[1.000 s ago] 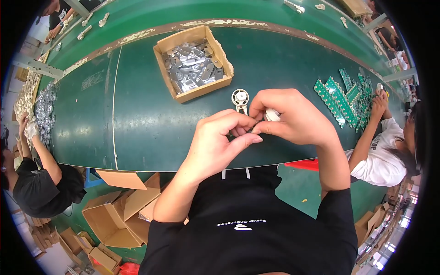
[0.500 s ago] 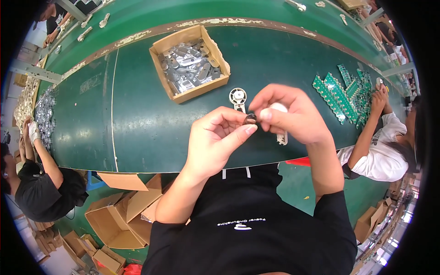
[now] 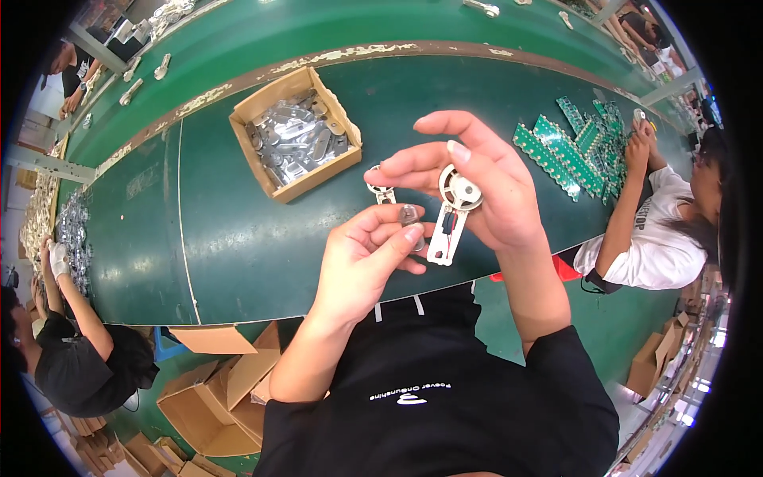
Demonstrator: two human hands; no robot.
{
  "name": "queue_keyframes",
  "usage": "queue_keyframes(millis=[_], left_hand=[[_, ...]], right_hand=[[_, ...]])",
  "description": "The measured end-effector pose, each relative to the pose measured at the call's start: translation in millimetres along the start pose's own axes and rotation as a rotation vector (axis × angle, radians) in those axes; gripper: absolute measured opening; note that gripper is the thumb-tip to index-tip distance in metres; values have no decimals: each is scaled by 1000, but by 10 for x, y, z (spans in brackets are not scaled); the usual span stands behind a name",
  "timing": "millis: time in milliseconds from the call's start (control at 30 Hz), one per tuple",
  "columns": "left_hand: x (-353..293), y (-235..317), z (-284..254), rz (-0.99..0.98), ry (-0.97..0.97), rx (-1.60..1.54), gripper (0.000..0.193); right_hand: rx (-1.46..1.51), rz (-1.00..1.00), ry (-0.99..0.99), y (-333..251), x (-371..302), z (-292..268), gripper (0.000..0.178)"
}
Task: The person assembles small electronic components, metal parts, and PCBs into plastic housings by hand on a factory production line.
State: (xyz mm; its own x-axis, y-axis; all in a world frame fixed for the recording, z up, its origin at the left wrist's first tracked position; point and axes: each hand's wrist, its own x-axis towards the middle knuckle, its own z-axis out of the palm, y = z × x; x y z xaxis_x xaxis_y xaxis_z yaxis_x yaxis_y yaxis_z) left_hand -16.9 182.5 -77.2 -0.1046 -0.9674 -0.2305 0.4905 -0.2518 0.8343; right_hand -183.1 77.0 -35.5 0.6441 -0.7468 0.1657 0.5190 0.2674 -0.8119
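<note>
My left hand is closed, with thumb and fingers pinching a small shiny, rounded metal plate, partly hidden by the fingertips. Beside it, my right hand grips a white plastic housing by its round end. That housing has a spoked ring with a grey centre, and a dark part and a thin red wire show in its narrow body. Just past my hands, a similar white piece lies on the green table, partly covered by my right fingers.
An open cardboard box of silver metal plates stands beyond my left hand. Green circuit boards are piled at the right, near a co-worker in white. Another co-worker in black sits at the left. Cardboard cartons stand below the table edge.
My right hand has turned, so the white housing's spoked ring and inside now show. The plate in my left hand is tilted differently. The whole view has shifted slightly.
</note>
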Motion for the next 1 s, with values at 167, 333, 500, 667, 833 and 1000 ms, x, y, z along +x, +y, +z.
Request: queue_keyframes(millis=[167, 333, 500, 667, 833, 1000], left_hand=[[-16, 24, 61, -59, -60, -19, 44], [-40, 2, 52, -75, -129, -67, 52], [-57, 4, 55, -80, -139, -53, 51], [-61, 23, 20, -68, -115, -98, 46], [30, -14, 164, -40, -61, -31, 19], [-64, -35, 100, -7, 129, 129, 27]], right_hand=[[-76, 59, -17, 6, 23, 4, 37], [-204, 171, -94, 80, 60, -57, 44], [-137, 224, -115, 169, 71, -77, 44], [-134, 270, -106, 201, 148, -37, 45], [-103, 218, -126, 142, 105, -129, 40], [-57, 206, -193, 374, 157, -88, 36]])
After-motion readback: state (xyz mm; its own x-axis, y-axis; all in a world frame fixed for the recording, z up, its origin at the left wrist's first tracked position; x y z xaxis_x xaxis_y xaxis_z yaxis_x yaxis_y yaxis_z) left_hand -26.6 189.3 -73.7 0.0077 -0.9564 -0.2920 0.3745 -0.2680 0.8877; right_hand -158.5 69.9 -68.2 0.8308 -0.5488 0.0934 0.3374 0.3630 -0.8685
